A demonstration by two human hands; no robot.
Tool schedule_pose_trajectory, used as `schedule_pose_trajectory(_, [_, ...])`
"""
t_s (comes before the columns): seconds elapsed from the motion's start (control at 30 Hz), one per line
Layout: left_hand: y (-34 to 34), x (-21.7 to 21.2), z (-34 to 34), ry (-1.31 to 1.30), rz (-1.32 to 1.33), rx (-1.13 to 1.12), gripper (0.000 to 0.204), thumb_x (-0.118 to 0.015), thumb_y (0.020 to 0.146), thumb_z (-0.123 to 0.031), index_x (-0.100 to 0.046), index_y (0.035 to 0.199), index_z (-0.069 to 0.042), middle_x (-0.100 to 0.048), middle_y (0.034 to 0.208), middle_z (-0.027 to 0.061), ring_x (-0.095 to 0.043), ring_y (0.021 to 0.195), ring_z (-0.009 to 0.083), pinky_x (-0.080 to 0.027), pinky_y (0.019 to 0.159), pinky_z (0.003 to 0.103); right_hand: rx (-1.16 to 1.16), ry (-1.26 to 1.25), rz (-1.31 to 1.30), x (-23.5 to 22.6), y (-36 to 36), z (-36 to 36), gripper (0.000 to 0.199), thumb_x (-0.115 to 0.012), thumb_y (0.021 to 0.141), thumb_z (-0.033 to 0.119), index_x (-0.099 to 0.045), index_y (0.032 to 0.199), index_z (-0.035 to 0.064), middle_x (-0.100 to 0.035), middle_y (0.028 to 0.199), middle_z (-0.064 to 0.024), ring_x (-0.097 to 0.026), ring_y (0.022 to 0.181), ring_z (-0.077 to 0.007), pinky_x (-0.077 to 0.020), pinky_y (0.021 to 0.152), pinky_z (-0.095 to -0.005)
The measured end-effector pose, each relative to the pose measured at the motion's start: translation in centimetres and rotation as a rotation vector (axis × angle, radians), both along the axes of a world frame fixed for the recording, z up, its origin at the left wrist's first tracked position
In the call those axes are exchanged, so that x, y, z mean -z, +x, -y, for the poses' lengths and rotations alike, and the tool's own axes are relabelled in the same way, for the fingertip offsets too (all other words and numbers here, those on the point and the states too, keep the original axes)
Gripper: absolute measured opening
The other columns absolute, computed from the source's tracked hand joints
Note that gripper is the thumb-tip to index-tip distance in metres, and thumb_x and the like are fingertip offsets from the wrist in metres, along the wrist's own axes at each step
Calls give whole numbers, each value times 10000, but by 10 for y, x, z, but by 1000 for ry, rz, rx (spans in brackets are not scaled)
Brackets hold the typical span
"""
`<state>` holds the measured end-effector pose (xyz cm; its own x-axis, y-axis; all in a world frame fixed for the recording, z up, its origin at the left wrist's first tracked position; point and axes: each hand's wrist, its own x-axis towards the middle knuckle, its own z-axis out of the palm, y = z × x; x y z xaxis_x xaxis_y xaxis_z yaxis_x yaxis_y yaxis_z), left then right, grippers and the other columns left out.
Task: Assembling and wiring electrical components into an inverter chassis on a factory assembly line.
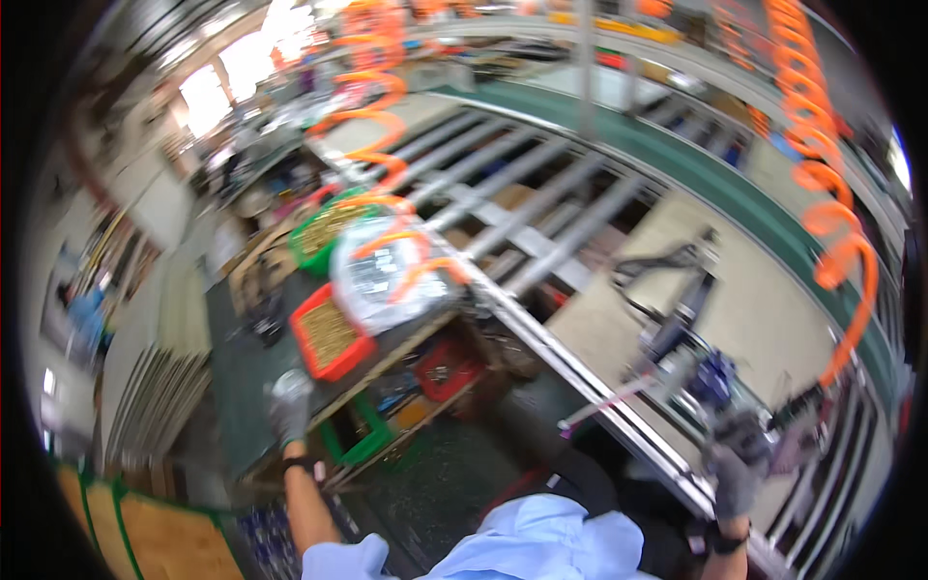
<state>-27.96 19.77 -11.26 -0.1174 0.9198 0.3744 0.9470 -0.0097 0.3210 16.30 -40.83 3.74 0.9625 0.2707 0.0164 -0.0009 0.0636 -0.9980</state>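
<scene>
My left hand [290, 401], in a grey glove, is over the dark green bench top beside a red bin [332, 333] of small brass-coloured pieces, probably screws. Motion smears its fingers, so I cannot tell their pose. On the right, my gloved right hand [739, 459] is closed on a dark air tool [795, 411] joined to an orange coiled hose [851, 324]; blur hides the tool's exact shape. Just beyond it a dark blue object [713, 377] sits on the beige board [764, 290]. A black jointed metal mechanism [681, 309] lies farther up that board.
A green bin [329, 232] of brass-coloured pieces and a clear plastic bag [382, 275] stand on the left bench. Metal rollers [541, 217] run beyond the frame rail. Another orange coiled hose [372, 106] hangs over them. Flat panels [159, 387] are stacked at far left.
</scene>
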Motion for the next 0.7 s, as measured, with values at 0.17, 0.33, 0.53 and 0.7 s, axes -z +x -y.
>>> schedule_pose_trajectory(0.17, [-27,35,-43,206,34,274,547,-767,910,-331,-653,1319,13,-733,1259,208,-727,1099,322,-582,967,416,85,37,-21,21,8,16,248,-774,868,61,-677,1096,45,-665,897,2,-623,775,-80,-497,652,-243])
schedule_pose_trajectory(0.33, [-8,9,-3,213,130,32,788,-922,742,-435,-636,1347,-19,-693,1261,234,-677,1127,401,-545,991,487,298,104,174,38,21,30,194,-720,824,-51,-687,996,31,-665,893,7,-602,765,-55,-486,688,-237])
schedule_pose_trajectory(0.53, [129,-31,152,399,98,620,835,-938,702,-403,-606,1366,-19,-672,1278,214,-654,1154,398,-528,1002,494,395,78,322,56,28,40,233,-720,845,-56,-664,1050,41,-670,932,3,-602,778,-43,-485,692,-224])
schedule_pose_trajectory(0.7, [246,-48,304,82,125,1273,888,-948,653,-355,-566,1382,-22,-636,1293,200,-620,1181,398,-504,1016,505,377,107,363,64,28,43,242,-716,842,-65,-665,1058,32,-676,943,-5,-606,768,-51,-492,693,-233])
